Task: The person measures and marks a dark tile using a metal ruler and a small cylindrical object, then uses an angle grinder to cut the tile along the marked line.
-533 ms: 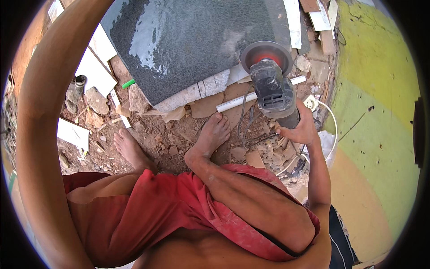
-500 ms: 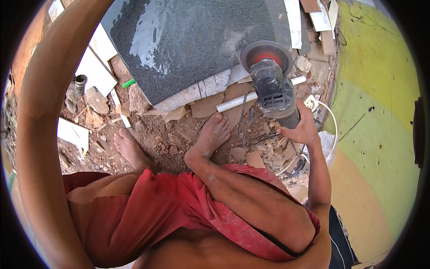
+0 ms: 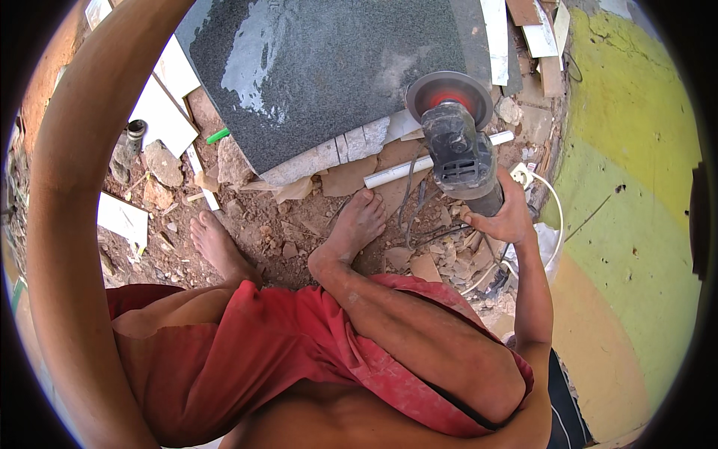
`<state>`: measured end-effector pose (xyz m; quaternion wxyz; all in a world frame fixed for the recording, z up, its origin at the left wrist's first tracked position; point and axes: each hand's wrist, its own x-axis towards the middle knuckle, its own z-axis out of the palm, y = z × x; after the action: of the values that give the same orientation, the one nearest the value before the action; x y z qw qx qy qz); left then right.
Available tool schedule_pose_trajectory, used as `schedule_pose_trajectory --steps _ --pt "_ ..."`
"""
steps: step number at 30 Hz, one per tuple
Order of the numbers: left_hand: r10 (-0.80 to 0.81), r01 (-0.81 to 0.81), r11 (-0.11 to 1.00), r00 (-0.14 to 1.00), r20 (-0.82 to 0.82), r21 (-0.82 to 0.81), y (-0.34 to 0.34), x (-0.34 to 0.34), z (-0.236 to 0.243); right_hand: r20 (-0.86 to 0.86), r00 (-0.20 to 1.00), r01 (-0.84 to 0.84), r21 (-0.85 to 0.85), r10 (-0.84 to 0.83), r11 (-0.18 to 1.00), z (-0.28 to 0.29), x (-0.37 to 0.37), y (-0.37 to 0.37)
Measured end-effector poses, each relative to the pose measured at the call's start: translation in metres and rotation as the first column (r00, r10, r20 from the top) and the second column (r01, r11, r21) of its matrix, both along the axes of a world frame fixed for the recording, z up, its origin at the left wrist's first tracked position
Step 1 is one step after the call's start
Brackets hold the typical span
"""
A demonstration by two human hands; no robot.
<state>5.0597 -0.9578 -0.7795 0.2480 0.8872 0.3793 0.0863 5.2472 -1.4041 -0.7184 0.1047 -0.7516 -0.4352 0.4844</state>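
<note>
My right hand [image 3: 511,210] is wrapped round the body of a dusty angle grinder [image 3: 458,153]. The grinder's round disc [image 3: 485,97], reddish at its middle, lies over the right near part of a dark grey speckled slab [image 3: 329,75]. Whether the disc touches the slab I cannot tell. A wet, shiny patch and a pale dusty smear mark the slab's top. My left arm [image 3: 67,194] reaches up along the left side of the view, and its hand is beyond the top edge.
A white tube [image 3: 396,172] lies under the grinder. A white socket block [image 3: 521,173] with a cable is beside my right hand. White tile offcuts [image 3: 166,120], stones [image 3: 162,163] and rubble surround my bare feet. A painted yellow-green wall [image 3: 621,150] rises on the right.
The view has shifted slightly, so the slab sits a little lower and to the right. My right hand keeps its hold on the angle grinder, which has hardly moved.
</note>
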Motion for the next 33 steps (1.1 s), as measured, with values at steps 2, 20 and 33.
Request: schedule_pose_trajectory --steps 2,20,33 --pt "0.001 -0.001 1.0 1.0 -0.001 -0.011 -0.001 0.001 0.001 0.012 1.0 0.006 0.0 -0.006 1.0 -0.001 0.001 -0.003" --pt "0.002 -0.002 1.0 1.0 -0.004 0.018 0.001 0.0 0.0 0.012 1.0 0.003 -0.006 -0.003 1.0 -0.001 -0.001 -0.001" --pt "0.012 -0.012 1.0 1.0 -0.005 0.001 0.0 0.0 0.0 -0.019 0.999 0.051 0.044 -0.05 0.998 -0.003 -0.01 -0.005"
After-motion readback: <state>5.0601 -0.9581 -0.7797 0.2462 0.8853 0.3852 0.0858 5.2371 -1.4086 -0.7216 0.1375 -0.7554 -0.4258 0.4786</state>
